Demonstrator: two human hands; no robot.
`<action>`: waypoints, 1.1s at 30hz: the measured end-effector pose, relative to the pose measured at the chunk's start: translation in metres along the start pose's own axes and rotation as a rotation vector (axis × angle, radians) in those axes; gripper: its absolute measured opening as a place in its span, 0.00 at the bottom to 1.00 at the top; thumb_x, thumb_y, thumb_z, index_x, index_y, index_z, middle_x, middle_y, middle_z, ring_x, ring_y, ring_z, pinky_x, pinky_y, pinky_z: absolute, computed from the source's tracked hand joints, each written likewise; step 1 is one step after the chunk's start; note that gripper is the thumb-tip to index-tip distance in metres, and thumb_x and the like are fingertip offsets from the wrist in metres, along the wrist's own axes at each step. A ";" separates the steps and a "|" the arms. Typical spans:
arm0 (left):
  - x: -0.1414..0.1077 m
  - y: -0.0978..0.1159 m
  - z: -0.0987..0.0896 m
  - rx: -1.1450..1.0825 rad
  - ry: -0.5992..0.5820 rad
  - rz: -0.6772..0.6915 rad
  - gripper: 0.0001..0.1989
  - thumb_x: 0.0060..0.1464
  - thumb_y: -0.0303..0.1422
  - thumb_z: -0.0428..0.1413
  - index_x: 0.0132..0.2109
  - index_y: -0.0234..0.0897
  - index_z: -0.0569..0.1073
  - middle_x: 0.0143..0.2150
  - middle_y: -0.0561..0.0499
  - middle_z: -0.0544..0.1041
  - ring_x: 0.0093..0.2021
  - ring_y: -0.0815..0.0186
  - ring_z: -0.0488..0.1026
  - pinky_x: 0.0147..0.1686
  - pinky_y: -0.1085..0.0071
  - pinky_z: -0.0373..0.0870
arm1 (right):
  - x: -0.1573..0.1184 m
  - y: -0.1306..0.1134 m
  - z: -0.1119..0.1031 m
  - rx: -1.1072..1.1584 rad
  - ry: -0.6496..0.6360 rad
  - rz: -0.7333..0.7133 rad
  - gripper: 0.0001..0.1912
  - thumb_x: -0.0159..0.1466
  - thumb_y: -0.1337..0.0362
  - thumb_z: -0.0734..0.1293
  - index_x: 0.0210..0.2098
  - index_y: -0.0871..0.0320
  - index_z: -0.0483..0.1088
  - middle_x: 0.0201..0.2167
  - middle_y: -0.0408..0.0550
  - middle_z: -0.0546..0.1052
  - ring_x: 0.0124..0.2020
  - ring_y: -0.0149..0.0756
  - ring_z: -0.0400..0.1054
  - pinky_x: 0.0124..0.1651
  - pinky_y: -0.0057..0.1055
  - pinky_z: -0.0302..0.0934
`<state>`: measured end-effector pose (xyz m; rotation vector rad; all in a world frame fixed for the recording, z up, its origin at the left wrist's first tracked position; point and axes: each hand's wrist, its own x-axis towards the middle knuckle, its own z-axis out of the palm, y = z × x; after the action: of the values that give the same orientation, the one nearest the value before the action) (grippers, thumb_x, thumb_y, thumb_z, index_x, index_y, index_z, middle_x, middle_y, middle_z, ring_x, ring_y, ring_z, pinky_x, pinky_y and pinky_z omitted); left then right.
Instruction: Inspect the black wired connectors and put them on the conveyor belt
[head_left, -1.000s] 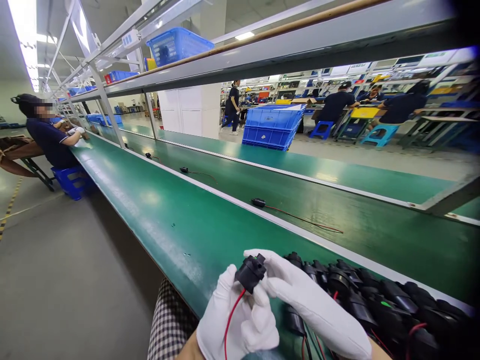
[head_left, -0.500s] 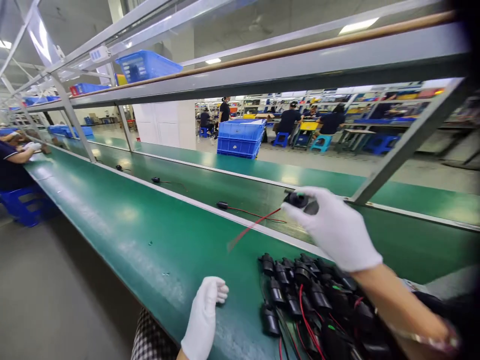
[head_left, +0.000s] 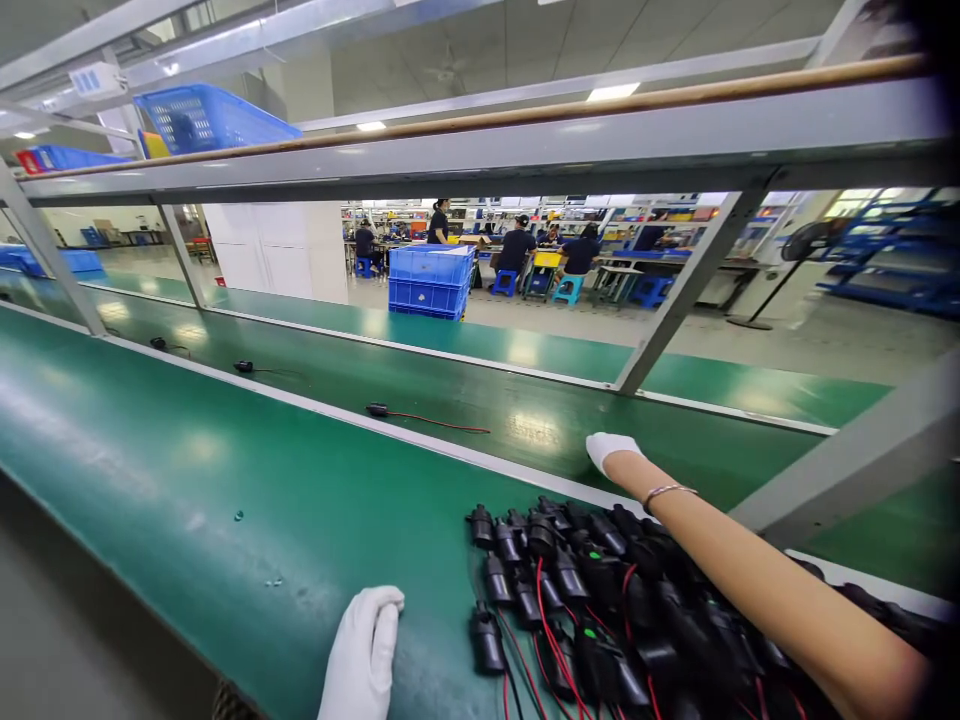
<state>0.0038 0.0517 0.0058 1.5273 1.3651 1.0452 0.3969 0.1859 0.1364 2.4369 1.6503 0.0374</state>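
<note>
My right hand [head_left: 611, 450], in a white glove, reaches out over the sunken green belt [head_left: 525, 385]. Its fingers are turned away and hidden, so I cannot see whether it holds anything. A bracelet circles that wrist. Under and beside the right forearm lies a pile of black cylindrical parts with wires [head_left: 540, 580], mostly red. To the left of the pile, my gloved left hand [head_left: 364, 645] rests on the green bench top [head_left: 300, 500]. Its fingers are curled in, thumb against them, with nothing visible in the grip.
Single black wired parts, such as this one [head_left: 377, 409], lie spaced along the belt. A metal frame post [head_left: 679, 290] and a long shelf beam [head_left: 480, 150] stand beyond it. Blue crates [head_left: 427, 285] are stacked past the bench. Several people sit in the background.
My right hand has moved from above the pile out over the belt; the black part with its red wire no longer shows in it. My left hand's fingers have curled in. The view has swung right.
</note>
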 end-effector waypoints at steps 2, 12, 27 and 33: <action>0.000 0.002 -0.001 -0.002 0.000 0.001 0.21 0.60 0.49 0.46 0.43 0.40 0.75 0.45 0.43 0.76 0.46 0.56 0.73 0.52 0.58 0.68 | 0.000 -0.005 0.001 0.006 -0.066 -0.018 0.14 0.67 0.61 0.67 0.49 0.62 0.69 0.45 0.51 0.74 0.42 0.38 0.72 0.42 0.37 0.70; -0.003 0.012 -0.010 -0.048 -0.102 -0.017 0.19 0.63 0.46 0.44 0.44 0.40 0.73 0.45 0.45 0.75 0.48 0.58 0.71 0.53 0.61 0.64 | -0.139 -0.098 0.005 0.095 -0.101 -0.666 0.21 0.60 0.54 0.70 0.50 0.55 0.71 0.43 0.48 0.77 0.43 0.43 0.72 0.46 0.38 0.65; -0.032 0.073 -0.043 -0.864 -0.226 -0.072 0.29 0.57 0.55 0.49 0.48 0.34 0.76 0.38 0.45 0.77 0.36 0.62 0.72 0.43 0.62 0.69 | -0.229 -0.183 -0.029 0.744 0.153 -1.072 0.29 0.57 0.65 0.69 0.57 0.53 0.62 0.42 0.47 0.73 0.41 0.38 0.69 0.45 0.33 0.65; -0.072 0.110 -0.049 -1.243 -0.240 -0.092 0.21 0.50 0.47 0.63 0.38 0.30 0.79 0.30 0.48 0.76 0.27 0.70 0.70 0.31 0.71 0.67 | -0.249 -0.162 -0.023 1.015 0.101 -1.244 0.27 0.60 0.62 0.68 0.58 0.51 0.62 0.48 0.48 0.72 0.46 0.41 0.68 0.51 0.38 0.64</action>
<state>-0.0122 -0.0270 0.1213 0.5969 0.3826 1.2257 0.1515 0.0179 0.1522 1.2264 3.4396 -1.0562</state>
